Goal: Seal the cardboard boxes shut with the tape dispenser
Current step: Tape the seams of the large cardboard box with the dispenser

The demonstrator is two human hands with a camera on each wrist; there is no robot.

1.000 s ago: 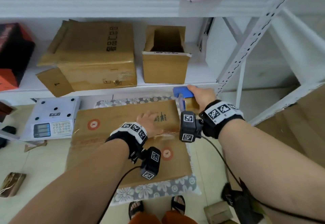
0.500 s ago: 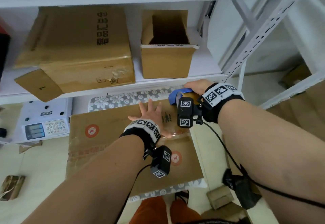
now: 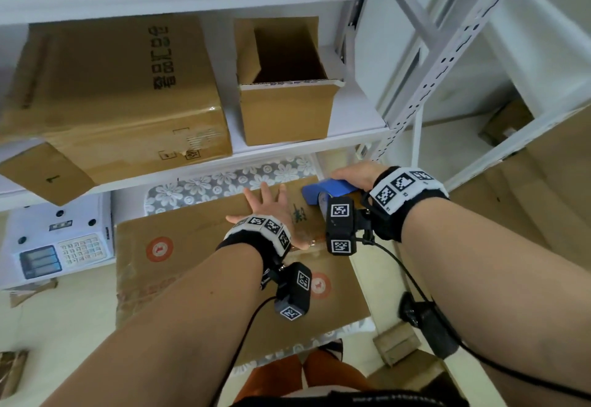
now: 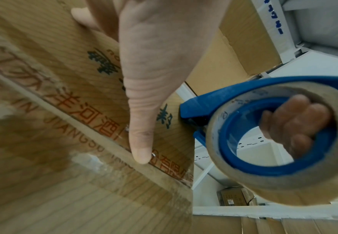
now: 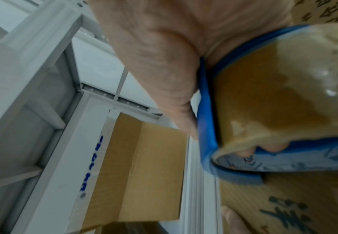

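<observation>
The cardboard box (image 3: 204, 266) is laid flat on a flowered mat, below the shelf. Its top is pressed down by the left hand (image 3: 271, 205), fingers spread and straight. The tape dispenser (image 4: 260, 131) is gripped by the right hand (image 3: 355, 173) at the box's far right corner. The flaps should be kept pressed together while the tape is drawn along the seam.

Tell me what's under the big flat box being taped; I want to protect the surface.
A grey floral mat shows beyond the cardboard box at its far and near edges. What lies beneath the box's middle is covered.

A white scale (image 3: 60, 240) sits beside a floral mat (image 3: 224, 179).
</observation>
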